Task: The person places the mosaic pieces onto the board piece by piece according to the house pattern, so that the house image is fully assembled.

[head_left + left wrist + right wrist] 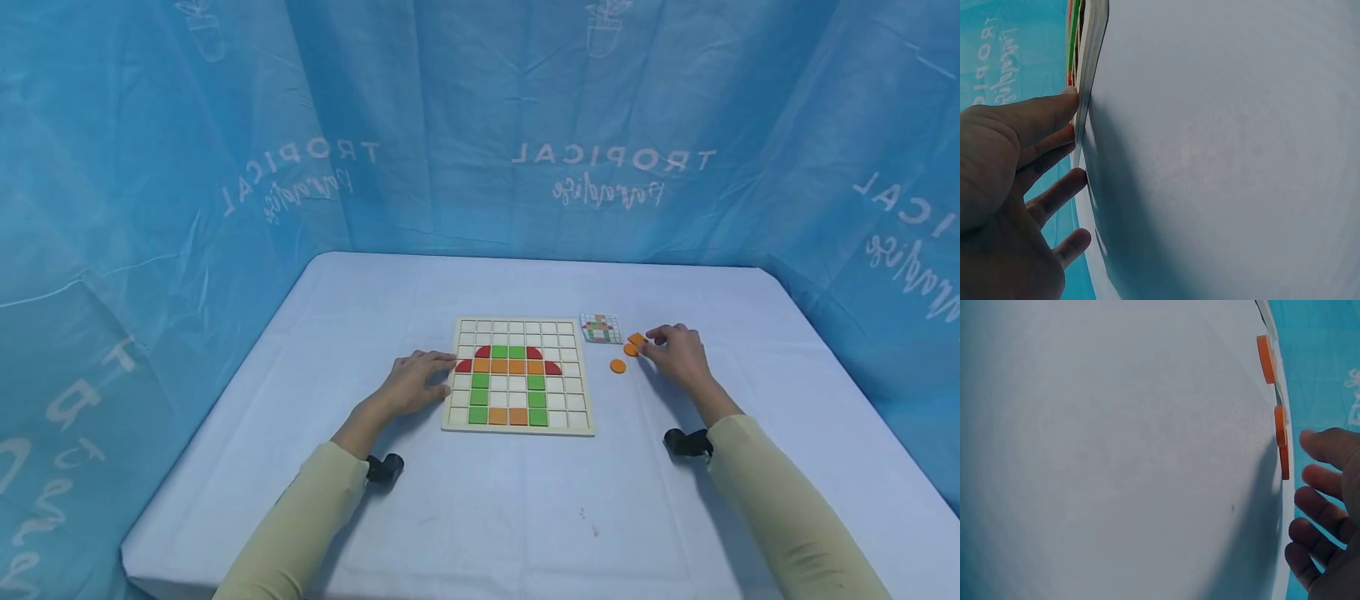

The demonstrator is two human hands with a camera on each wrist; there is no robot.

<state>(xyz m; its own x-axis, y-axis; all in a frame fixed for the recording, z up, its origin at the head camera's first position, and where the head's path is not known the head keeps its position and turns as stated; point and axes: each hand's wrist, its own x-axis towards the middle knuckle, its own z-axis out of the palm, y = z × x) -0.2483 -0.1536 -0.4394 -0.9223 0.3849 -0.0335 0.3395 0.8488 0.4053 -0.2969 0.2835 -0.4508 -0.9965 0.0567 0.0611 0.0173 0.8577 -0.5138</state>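
Note:
A square wooden grid board lies on the table, with red, green and orange pieces set in its squares in a mushroom-like shape. At its left edge is my left hand, fingers extended and touching the rim; the left wrist view shows the thumb against the board's side. To the right of the board, my right hand hovers beside an orange square piece, thumb and fingers apart and slightly bent, holding nothing. An orange round piece touches that square, and another orange disc lies nearer the board.
A small printed pattern card lies by the board's upper right corner. White cloth covers the table. Blue printed curtains hang behind and at both sides. A black wrist camera sits on the left wrist, another on the right.

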